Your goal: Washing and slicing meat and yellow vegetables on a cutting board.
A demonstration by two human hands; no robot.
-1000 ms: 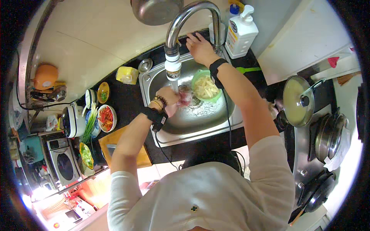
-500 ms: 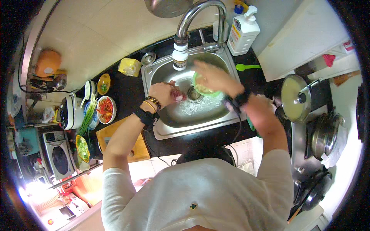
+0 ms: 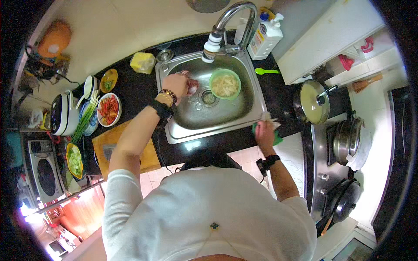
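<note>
Your left hand (image 3: 174,84) has its fingers closed on the meat (image 3: 191,85), held low inside the sink (image 3: 209,119) at ten o'clock from the drain (image 3: 209,98). The green bowl (image 3: 225,84) of pale strips sits at one to two o'clock from that drain. Your right hand (image 3: 264,132) is outside the sink at four o'clock, with curled fingers touching a whitish item (image 3: 271,120) beside something green (image 3: 278,139); you can't tell whether it grips either. On the bench (image 3: 187,150), the board (image 3: 148,154) lies at eight o'clock from the sink and the peppers (image 3: 108,109) at nine.
</note>
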